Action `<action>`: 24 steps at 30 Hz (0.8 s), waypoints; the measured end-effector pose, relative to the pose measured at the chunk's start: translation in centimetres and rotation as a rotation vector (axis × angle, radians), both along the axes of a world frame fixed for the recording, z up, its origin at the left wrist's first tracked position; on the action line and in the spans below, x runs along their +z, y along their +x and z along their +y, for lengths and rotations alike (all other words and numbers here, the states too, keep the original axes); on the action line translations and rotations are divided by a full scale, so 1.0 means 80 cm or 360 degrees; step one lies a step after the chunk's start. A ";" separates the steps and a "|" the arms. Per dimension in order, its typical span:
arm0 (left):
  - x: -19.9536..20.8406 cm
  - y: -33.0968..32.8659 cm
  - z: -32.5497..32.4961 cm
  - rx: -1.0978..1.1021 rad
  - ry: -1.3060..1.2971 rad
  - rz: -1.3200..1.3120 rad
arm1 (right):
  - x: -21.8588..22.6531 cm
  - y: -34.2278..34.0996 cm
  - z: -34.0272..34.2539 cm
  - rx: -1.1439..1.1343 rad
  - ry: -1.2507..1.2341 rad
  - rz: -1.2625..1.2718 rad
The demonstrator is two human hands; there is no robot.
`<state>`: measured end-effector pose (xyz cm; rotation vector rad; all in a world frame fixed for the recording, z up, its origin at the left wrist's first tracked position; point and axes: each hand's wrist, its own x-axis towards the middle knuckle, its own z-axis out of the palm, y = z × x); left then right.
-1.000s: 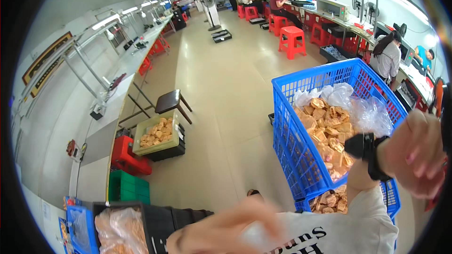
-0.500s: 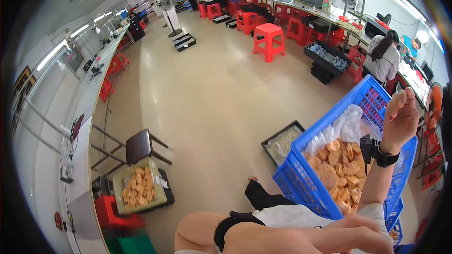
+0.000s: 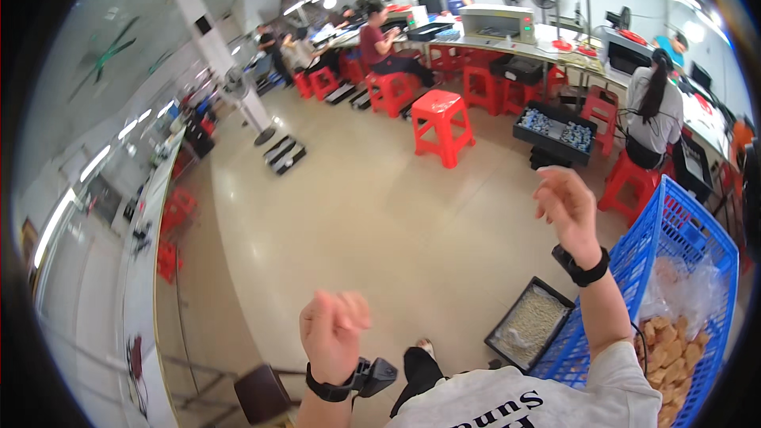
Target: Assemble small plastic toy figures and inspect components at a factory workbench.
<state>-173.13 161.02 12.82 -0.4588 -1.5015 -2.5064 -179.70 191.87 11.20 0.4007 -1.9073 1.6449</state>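
My left hand (image 3: 333,337) is raised over the floor with its fingers curled in, slightly blurred, and nothing shows in it. Farther right and higher, my right hand (image 3: 569,210) is held up in the air, its fingers bent loosely and apart, holding nothing. Each wrist wears a black strap with a small black device. Nearest to my right arm stands a blue plastic crate (image 3: 662,230) with several orange-tan lumpy pieces (image 3: 670,357) and clear plastic bags (image 3: 686,293). Neither hand touches it.
A black tray of pale granules (image 3: 529,325) lies on the floor beside the crate. A dark-seated stool (image 3: 263,394) stands at lower left, by a long bench (image 3: 147,293). Ahead are a red stool (image 3: 441,123), a black bin of blue-white parts (image 3: 555,133) and seated people (image 3: 656,111).
The view has turned toward the right-hand benches. My right hand has left its place above the crate, and my left hand has come up in front. The tan bin at left is out of view.
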 end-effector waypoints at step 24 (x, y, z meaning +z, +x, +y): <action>-0.007 -0.749 0.195 -0.1104 -0.0343 0.0221 | -0.185 -0.533 0.268 -0.1107 -0.0616 -0.0741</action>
